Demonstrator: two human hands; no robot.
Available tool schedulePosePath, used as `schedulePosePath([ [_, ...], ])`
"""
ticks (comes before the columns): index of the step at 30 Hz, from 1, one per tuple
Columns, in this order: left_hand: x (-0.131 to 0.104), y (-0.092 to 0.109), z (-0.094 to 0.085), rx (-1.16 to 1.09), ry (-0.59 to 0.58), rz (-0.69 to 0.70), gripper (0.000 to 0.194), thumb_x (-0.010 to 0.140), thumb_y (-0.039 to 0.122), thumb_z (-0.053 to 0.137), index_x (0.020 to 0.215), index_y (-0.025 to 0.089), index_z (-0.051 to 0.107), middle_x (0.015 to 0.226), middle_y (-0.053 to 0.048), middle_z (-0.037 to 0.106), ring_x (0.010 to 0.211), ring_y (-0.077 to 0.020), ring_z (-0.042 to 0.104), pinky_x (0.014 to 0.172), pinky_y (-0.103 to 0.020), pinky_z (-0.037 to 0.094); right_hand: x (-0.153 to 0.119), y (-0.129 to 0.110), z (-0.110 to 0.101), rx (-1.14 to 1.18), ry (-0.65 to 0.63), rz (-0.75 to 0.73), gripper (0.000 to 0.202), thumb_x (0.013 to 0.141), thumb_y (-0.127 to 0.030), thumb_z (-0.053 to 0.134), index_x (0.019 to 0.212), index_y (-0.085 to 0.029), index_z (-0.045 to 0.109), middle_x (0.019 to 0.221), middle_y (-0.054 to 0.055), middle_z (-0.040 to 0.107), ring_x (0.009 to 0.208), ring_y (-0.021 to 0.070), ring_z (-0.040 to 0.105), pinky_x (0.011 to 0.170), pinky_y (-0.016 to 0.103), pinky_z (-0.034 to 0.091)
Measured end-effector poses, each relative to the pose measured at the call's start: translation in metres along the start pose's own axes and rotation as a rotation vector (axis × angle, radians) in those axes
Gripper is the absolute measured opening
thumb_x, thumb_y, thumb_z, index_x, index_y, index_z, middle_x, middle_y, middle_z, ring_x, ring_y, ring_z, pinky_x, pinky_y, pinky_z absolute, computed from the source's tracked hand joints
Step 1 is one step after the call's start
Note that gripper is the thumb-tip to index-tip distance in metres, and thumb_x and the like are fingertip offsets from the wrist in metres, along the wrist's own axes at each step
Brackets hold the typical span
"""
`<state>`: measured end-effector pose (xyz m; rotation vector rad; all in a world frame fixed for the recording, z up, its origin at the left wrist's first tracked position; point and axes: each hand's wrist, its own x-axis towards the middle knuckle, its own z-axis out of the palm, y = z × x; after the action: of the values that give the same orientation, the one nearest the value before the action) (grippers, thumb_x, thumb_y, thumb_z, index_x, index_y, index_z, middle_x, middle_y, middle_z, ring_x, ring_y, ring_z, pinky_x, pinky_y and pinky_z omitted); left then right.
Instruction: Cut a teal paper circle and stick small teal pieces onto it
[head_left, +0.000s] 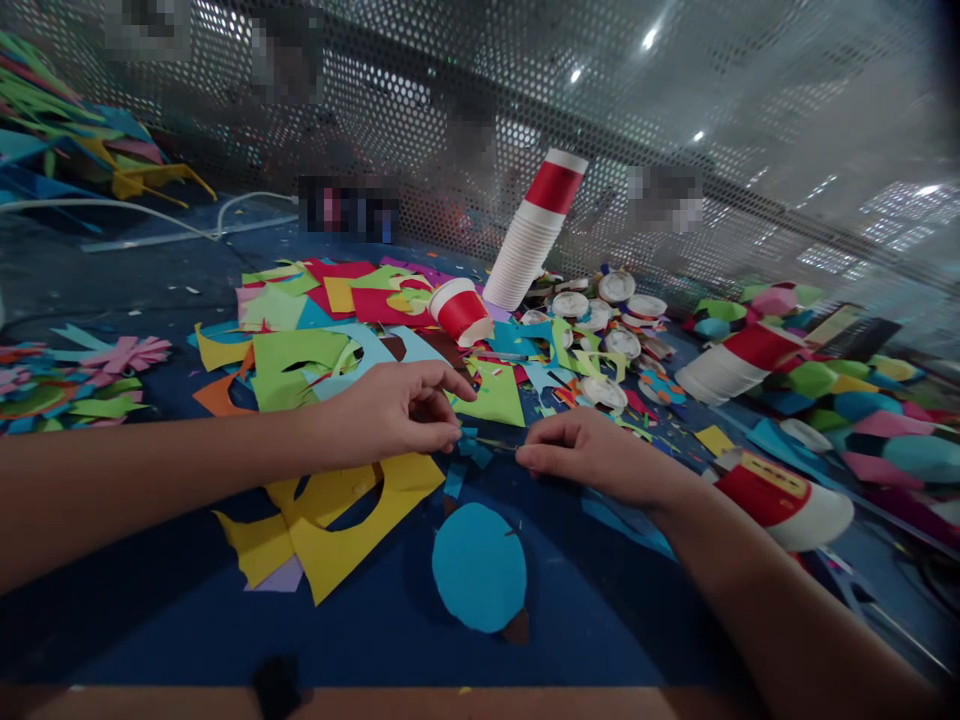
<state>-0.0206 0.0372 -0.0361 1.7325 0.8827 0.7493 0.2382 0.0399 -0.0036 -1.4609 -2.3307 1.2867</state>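
Observation:
My left hand, thumb and fingers curled together, pinches a small blue paper piece with cut strips. Across a short gap, my right hand is closed in a pinch on the end of a thin strand that runs toward the blue piece. Below both hands, a blue paper disc lies on the dark blue table, with bits of brown paper at its edges. Yellow paper offcuts with curved cutouts lie beneath and beside my left forearm.
Colored scraps spread behind my hands, with a red and white cup and a tall leaning cup stack. More cups lie on the right. Cut paper strips are piled at left. A perforated metal panel stands behind.

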Motion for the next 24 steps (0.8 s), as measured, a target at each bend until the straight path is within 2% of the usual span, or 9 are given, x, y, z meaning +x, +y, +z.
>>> schedulePosePath([
  [8, 0.002, -0.001, 0.001, -0.058, -0.015, -0.020, 0.034, 0.075, 0.025, 0.067, 0.106, 0.018, 0.056, 0.075, 0.002, 0.068, 0.070, -0.0126, 0.069, 0.067, -0.025, 0.056, -0.001, -0.001, -0.002, 0.077, -0.007, 0.028, 0.040, 0.072, -0.054, 0.076, 0.069, -0.016, 0.068, 0.059, -0.003, 0.051, 0.056, 0.0105, 0.038, 0.051, 0.025, 0.026],
  [12, 0.001, 0.000, 0.000, -0.062, 0.010, -0.004, 0.030, 0.073, 0.024, 0.068, 0.101, 0.018, 0.059, 0.075, 0.003, 0.067, 0.070, -0.0112, 0.067, 0.066, -0.022, 0.053, -0.011, 0.000, -0.014, 0.063, -0.062, 0.033, 0.041, 0.072, -0.056, 0.074, 0.077, -0.016, 0.072, 0.063, -0.001, 0.054, 0.057, 0.0117, 0.041, 0.052, 0.025, 0.028],
  [14, 0.001, 0.000, 0.000, -0.057, 0.013, 0.011, 0.025, 0.074, 0.026, 0.068, 0.097, 0.018, 0.062, 0.076, 0.002, 0.067, 0.071, -0.0109, 0.065, 0.066, -0.021, 0.052, -0.016, 0.002, -0.022, 0.026, -0.030, 0.024, 0.045, 0.075, -0.060, 0.069, 0.083, -0.016, 0.073, 0.065, 0.001, 0.057, 0.058, 0.0134, 0.045, 0.053, 0.025, 0.032],
  [17, 0.002, 0.002, -0.001, -0.006, 0.029, 0.033, 0.018, 0.076, 0.030, 0.066, 0.089, 0.018, 0.067, 0.080, 0.001, 0.069, 0.074, -0.0116, 0.064, 0.068, -0.022, 0.051, -0.015, 0.007, -0.029, -0.197, 0.207, -0.015, 0.048, 0.085, -0.063, 0.055, 0.083, -0.018, 0.074, 0.066, 0.003, 0.061, 0.061, 0.0171, 0.053, 0.056, 0.028, 0.037],
  [20, 0.004, 0.007, -0.002, 0.084, 0.039, 0.038, 0.016, 0.077, 0.032, 0.065, 0.086, 0.019, 0.067, 0.081, 0.000, 0.069, 0.076, -0.0132, 0.065, 0.069, -0.023, 0.050, -0.006, 0.012, -0.028, -0.613, 0.420, -0.072, 0.041, 0.093, -0.050, 0.053, 0.081, -0.018, 0.074, 0.079, 0.009, 0.068, 0.077, 0.0239, 0.062, 0.072, 0.033, 0.044],
  [22, 0.006, 0.012, -0.004, 0.127, 0.033, 0.037, 0.017, 0.077, 0.033, 0.065, 0.086, 0.019, 0.066, 0.081, 0.000, 0.069, 0.076, -0.0146, 0.065, 0.069, -0.025, 0.050, -0.007, 0.013, -0.030, -0.822, 0.544, -0.120, 0.031, 0.091, -0.043, 0.061, 0.092, -0.015, 0.075, 0.093, 0.014, 0.070, 0.091, 0.0301, 0.063, 0.084, 0.041, 0.046],
  [24, 0.008, 0.018, -0.007, 0.148, 0.027, 0.029, 0.018, 0.074, 0.034, 0.065, 0.084, 0.019, 0.065, 0.079, -0.001, 0.068, 0.077, -0.0160, 0.065, 0.069, -0.026, 0.049, -0.021, 0.009, -0.038, -0.911, 0.775, -0.241, 0.033, 0.089, -0.041, 0.064, 0.106, -0.013, 0.073, 0.103, 0.016, 0.070, 0.100, 0.0330, 0.062, 0.091, 0.047, 0.046],
])
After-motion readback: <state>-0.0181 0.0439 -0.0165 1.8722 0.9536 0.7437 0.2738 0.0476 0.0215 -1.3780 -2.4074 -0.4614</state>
